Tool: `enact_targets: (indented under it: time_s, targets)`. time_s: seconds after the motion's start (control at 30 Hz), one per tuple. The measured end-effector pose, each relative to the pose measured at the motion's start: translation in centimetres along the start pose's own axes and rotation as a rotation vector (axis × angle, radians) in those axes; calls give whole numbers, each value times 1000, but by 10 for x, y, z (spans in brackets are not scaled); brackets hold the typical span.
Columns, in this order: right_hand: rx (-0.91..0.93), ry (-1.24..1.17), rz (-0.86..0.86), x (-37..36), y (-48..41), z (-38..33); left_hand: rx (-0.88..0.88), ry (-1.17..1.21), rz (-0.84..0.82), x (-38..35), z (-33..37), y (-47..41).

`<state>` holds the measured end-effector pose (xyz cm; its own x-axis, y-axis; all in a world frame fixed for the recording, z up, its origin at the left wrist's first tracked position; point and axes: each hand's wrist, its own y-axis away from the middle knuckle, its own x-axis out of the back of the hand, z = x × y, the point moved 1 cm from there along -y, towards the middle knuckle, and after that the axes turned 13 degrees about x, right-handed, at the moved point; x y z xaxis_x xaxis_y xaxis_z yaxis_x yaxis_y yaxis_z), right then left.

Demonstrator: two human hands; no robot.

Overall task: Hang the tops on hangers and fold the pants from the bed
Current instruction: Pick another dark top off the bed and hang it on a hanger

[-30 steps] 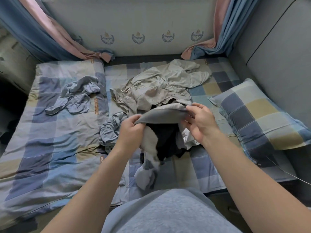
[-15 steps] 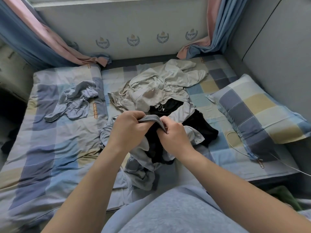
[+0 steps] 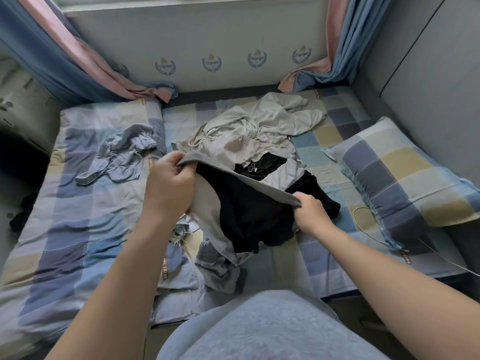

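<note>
Checked cotton in blue, grey and yellow over the wide bed, serving as the sorting surface for every garment; against the right-hand wall, matching checked pillow, clear of the working area; toward the far wall, crumpled beige drawstring hooded top, heaped and apparently waiting for a hanger; at the middle, held up off the sheet, grey knit garment with a ribbed band, lower part draping down to the bed near the front edge; inside or beneath it, black cloth, lining or separate piece not possible to tell; off to the left, well apart, crumpled blue-grey soft garment, top or pants unclear; left hand the higher of the two, fingers curled and thumb pinching the band's left end; right hand lower and nearer the pillow, fingers closed tight round the band's other end; spread apart for a taut, slanted band, probably to find the opening and settle waistband or hem, hence fold or hang; no hanger in view.
</note>
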<state>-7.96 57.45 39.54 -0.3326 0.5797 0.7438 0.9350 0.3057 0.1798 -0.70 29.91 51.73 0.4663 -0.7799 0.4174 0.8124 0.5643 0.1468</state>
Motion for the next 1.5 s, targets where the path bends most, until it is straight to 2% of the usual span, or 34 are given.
enact_targets:
  time_s: [0.07, 0.1, 0.2, 0.27, 0.33, 0.43, 0.53, 0.67, 0.73, 0.83, 0.93, 1.03, 1.07, 1.13, 1.2, 1.23, 1.3, 1.37, 1.43, 1.5]
  targets:
    - [109, -76, 11, 12, -4, -20, 144, -242, -94, -11, -12, -1]
    - [184, -131, 14, 15, -5, -34, 161, -360, -172, -18, -18, 1]
    - [422, -289, -40, 22, 0, -80, -36, -546, -381, -44, -21, 15]
    - [534, -352, -68, 28, 2, -102, -143, -451, -505, -61, -23, 24]
    - [587, -373, -95, 40, 3, -110, -145, -248, -521, -69, -23, 27]
    - [554, -234, -147, 52, -1, -98, -133, -135, -399, -61, -19, 25]
    - [392, 11, -182, 42, -5, -71, -157, -14, -280, -50, -6, 21]
    - [161, 160, -102, 10, -4, -27, -163, 257, -148, -33, 16, 20]
    - [46, 129, -83, 0, 0, -3, -130, 356, -27, -19, 17, 12]
    - [-21, -48, -71, -4, 2, 16, -72, 325, 97, -3, 5, -5]
    - [74, -257, 19, 6, -3, 1, 40, 189, 30, -7, -14, -15]
    - [256, -385, 80, 22, -3, -39, 170, -99, -180, -23, -34, -8]
    - [338, -431, 82, 27, -1, -56, 154, -201, -248, -29, -38, -3]
    - [476, -501, 45, 36, 5, -91, 11, -350, -350, -45, -37, 11]
    - [552, -483, -30, 41, 8, -118, -137, -301, -460, -60, -30, 22]
    - [569, -462, -76, 43, 9, -125, -146, -228, -493, -65, -29, 24]
    - [557, -366, -148, 46, 8, -125, -116, -154, -417, -63, -26, 19]
    - [454, -140, -168, 44, 2, -109, -115, -115, -303, -54, -20, 8]
    - [336, 55, -144, 33, -3, -87, -114, -54, -286, -48, -10, 1]
    - [215, 111, -85, 16, -6, -61, -61, 54, -283, -45, -2, -4]
